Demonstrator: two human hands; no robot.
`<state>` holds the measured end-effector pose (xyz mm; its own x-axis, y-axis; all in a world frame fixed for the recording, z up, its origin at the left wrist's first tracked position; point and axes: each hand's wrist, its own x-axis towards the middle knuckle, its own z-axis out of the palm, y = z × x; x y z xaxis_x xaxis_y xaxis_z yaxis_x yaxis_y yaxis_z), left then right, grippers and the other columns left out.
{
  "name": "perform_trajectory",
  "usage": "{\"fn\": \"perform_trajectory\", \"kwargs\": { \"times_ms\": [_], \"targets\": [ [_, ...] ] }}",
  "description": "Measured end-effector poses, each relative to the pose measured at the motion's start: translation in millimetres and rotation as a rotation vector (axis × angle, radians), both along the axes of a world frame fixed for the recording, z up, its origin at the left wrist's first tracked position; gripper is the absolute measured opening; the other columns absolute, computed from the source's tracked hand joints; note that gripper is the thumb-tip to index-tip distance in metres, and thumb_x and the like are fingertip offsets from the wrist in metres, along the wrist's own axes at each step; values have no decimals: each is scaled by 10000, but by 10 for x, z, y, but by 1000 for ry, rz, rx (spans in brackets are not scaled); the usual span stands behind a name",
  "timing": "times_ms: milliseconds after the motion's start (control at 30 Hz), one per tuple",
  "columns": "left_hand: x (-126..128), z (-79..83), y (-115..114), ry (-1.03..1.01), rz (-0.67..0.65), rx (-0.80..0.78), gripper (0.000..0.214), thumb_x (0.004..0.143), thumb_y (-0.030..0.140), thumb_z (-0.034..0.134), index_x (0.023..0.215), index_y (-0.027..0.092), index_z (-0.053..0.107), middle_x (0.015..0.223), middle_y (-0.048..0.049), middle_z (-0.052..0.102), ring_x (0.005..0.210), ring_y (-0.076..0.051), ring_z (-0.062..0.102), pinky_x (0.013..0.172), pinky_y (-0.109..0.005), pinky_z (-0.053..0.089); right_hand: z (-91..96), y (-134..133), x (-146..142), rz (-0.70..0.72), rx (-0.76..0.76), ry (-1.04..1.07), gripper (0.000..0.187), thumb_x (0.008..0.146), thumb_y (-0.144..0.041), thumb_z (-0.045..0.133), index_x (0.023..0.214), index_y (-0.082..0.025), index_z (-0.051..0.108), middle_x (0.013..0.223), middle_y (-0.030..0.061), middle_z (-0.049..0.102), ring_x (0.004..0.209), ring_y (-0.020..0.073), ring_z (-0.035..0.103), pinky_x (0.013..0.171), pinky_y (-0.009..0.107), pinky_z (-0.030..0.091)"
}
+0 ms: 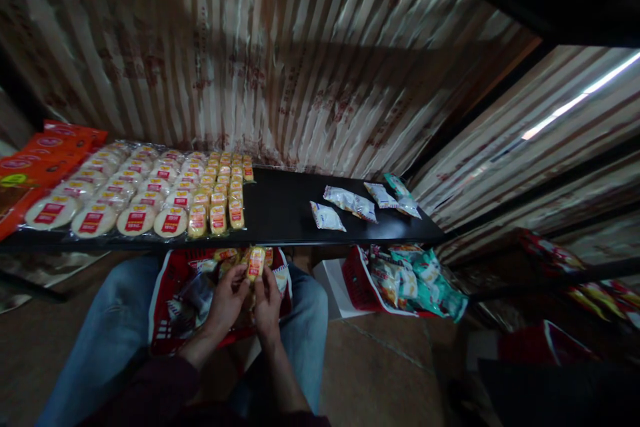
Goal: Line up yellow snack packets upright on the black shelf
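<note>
My left hand (pixel 226 301) and my right hand (pixel 267 303) are close together over my lap, fingers curled round a small yellow snack packet with a red label (pixel 256 263), held upright between them. Under them a red and white bag (pixel 173 310) lies on my knees, with more such packets in its mouth. Just ahead, the black shelf (pixel 280 210) carries rows of the same yellow packets (pixel 220 197) beside rows of round flat cakes with red labels (pixel 120 193).
Orange packs (pixel 43 157) lie at the shelf's far left. A few white and green wrapped snacks (pixel 357 203) lie loose on its right part. A red bag of green and white packets (pixel 410 280) stands on the floor below. Corrugated metal wall behind.
</note>
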<state>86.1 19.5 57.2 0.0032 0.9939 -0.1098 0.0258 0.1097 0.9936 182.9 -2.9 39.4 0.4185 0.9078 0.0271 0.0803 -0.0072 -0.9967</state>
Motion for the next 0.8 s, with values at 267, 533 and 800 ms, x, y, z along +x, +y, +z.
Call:
{"fn": "perform_trajectory", "kwargs": {
  "times_ms": [267,533,800],
  "targets": [
    [73,211,87,27,-7,6,355,712,282,595,1052,182,617,1034,-76,689,894,-188,644,864,-330,490,268,114,72,0,9,36,459,824,-408,550,1221,-184,604,1253,77,642,1178,231,574,1039,384,430],
    [138,303,179,8,-10,40,379,723,313,590,1079,182,604,1056,-83,673,906,-191,638,852,-332,497,411,184,158,51,32,-6,445,836,-344,545,1257,-203,576,1199,66,667,1154,219,588,991,353,469],
    [260,422,356,-22,15,82,328,741,239,573,1062,179,601,1043,-84,678,901,-179,646,836,-314,512,519,347,239,66,69,-17,457,843,-324,551,1276,-176,548,1232,84,640,1134,210,600,997,344,467]
  ]
}}
